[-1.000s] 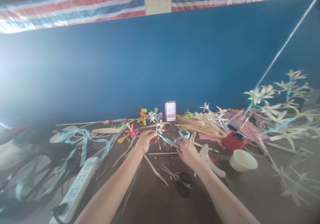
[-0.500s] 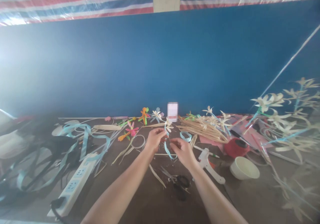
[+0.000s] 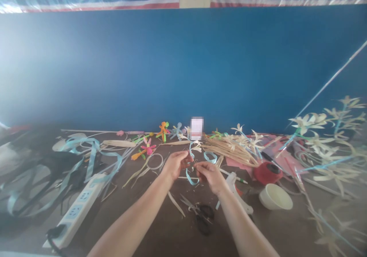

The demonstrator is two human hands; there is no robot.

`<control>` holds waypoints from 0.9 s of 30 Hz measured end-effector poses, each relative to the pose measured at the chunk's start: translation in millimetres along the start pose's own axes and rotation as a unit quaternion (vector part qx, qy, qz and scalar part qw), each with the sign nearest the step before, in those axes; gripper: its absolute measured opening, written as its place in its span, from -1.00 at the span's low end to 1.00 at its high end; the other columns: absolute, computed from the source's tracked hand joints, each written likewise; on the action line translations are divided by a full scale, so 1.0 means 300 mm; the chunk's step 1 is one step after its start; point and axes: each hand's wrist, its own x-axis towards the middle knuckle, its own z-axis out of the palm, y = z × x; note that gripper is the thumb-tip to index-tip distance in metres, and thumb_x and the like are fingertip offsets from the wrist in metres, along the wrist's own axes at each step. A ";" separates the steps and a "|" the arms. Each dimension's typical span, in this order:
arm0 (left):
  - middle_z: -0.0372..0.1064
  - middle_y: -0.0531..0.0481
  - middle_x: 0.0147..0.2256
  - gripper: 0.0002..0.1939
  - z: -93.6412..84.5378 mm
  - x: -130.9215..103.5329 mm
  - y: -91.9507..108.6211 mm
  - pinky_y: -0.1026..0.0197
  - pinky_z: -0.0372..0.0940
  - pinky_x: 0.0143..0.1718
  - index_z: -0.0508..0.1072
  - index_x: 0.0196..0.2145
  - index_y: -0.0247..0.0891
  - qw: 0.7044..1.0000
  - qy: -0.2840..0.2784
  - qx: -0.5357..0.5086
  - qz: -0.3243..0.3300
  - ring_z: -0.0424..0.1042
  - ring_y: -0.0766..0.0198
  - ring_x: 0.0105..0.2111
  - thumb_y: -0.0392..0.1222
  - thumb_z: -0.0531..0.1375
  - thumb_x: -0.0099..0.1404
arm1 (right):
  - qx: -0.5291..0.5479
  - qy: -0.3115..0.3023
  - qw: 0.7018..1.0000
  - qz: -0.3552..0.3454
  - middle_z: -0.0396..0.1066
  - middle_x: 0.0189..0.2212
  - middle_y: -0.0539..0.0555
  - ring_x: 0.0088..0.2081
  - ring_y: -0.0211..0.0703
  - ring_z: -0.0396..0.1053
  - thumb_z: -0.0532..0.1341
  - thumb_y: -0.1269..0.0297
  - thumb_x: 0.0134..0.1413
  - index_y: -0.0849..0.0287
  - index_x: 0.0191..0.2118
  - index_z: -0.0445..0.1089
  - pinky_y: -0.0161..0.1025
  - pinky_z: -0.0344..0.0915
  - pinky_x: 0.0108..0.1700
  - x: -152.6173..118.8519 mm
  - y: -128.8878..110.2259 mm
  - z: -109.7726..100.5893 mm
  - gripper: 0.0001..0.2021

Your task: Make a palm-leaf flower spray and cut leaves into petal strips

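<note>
My left hand (image 3: 177, 166) is closed in a pinch around the stem of a small pale flower (image 3: 197, 147). Blue ribbon (image 3: 190, 148) shows on the stem just above my fingers. Below the fingertips, a loose length of the same ribbon hangs in a curve between both hands and passes close to my right fingers. My right hand (image 3: 210, 176) is pinched shut just right of the stem; what lies between its fingertips is too small to make out. Under the hands, a pair of scissors (image 3: 200, 213) with black handles lies on the dark table (image 3: 166, 238).
On the left are a white power strip (image 3: 76, 215) and tangled blue ribbon (image 3: 93, 155). To the right lie a white glue gun (image 3: 241, 199), a pale cup (image 3: 275, 197), a red spool (image 3: 266, 173), dried strips (image 3: 232, 150) and pale flowers (image 3: 308, 123). A blue panel (image 3: 183, 65) stands behind.
The view has shifted slightly. My hands stay close together, with the left fingers a little lower on the stem and the hanging ribbon now curled beneath them.
</note>
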 end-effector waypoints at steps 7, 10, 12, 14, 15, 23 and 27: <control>0.43 -0.12 -0.46 -0.79 -0.006 -0.004 -0.009 0.32 0.28 -0.49 0.44 -0.39 -0.38 0.999 -0.028 -0.011 -0.016 0.41 0.28 -0.44 -0.24 0.26 -0.03 | 0.016 -0.036 0.999 0.017 0.23 -0.69 -0.09 -0.71 -0.42 0.11 0.20 0.16 -0.14 0.25 -0.40 0.35 -0.43 0.01 -0.65 -0.003 -0.006 -0.001 -0.77; 0.43 -0.13 -0.46 -0.80 -0.007 -0.006 -0.011 0.30 0.29 -0.47 0.44 -0.40 -0.39 0.999 -0.039 -0.021 -0.029 0.41 0.28 -0.44 -0.24 0.25 -0.03 | 0.027 -0.048 0.998 0.023 0.22 -0.69 -0.10 -0.70 -0.42 0.11 0.20 0.16 -0.14 0.25 -0.41 0.35 -0.43 0.01 -0.64 -0.006 -0.008 -0.001 -0.77; 0.43 -0.14 -0.46 -0.79 -0.011 -0.007 -0.017 0.30 0.29 -0.48 0.44 -0.39 -0.40 0.998 -0.040 -0.024 -0.030 0.40 0.29 -0.45 -0.23 0.25 -0.02 | 0.026 -0.050 0.998 0.027 0.22 -0.70 -0.10 -0.70 -0.42 0.12 0.20 0.17 -0.14 0.25 -0.42 0.35 -0.43 0.03 -0.64 -0.007 -0.004 -0.003 -0.78; 0.43 -0.12 -0.48 -0.79 -0.018 -0.007 -0.025 0.31 0.28 -0.48 0.45 -0.39 -0.39 0.999 -0.036 -0.024 -0.025 0.40 0.30 -0.47 -0.23 0.26 -0.03 | 0.011 -0.053 0.998 0.034 0.24 -0.69 -0.09 -0.69 -0.40 0.15 0.18 0.17 -0.13 0.24 -0.42 0.35 -0.42 0.08 -0.62 -0.010 0.001 -0.006 -0.79; 0.42 -0.11 -0.49 -0.79 -0.021 -0.008 -0.029 0.32 0.27 -0.49 0.45 -0.40 -0.39 0.999 -0.031 -0.023 -0.021 0.40 0.31 -0.48 -0.22 0.26 -0.04 | -0.003 -0.051 0.998 0.035 0.28 -0.66 -0.08 -0.67 -0.38 0.18 0.17 0.17 -0.13 0.23 -0.41 0.35 -0.41 0.10 -0.61 -0.011 0.001 -0.007 -0.79; 0.39 -0.07 -0.53 -0.76 -0.005 -0.016 -0.020 0.32 0.23 -0.52 0.45 -0.45 -0.38 1.000 -0.030 -0.001 -0.007 0.36 0.34 -0.53 -0.18 0.28 -0.09 | -0.137 -0.014 0.988 -0.074 0.31 -0.14 0.05 -0.48 -0.28 0.34 0.10 0.37 -0.16 0.09 -0.06 0.21 -0.40 0.22 -0.57 0.017 -0.072 0.032 -0.57; 0.38 -0.06 -0.53 -0.77 -0.004 -0.014 0.000 0.31 0.23 -0.52 0.44 -0.47 -0.37 1.000 -0.019 0.005 0.005 0.35 0.34 -0.54 -0.18 0.29 -0.10 | -0.258 -0.029 0.959 -0.116 0.40 -0.46 -0.01 -0.57 -0.32 0.26 0.11 0.30 -0.11 0.19 -0.25 0.36 -0.40 0.18 -0.55 0.055 -0.098 0.025 -0.76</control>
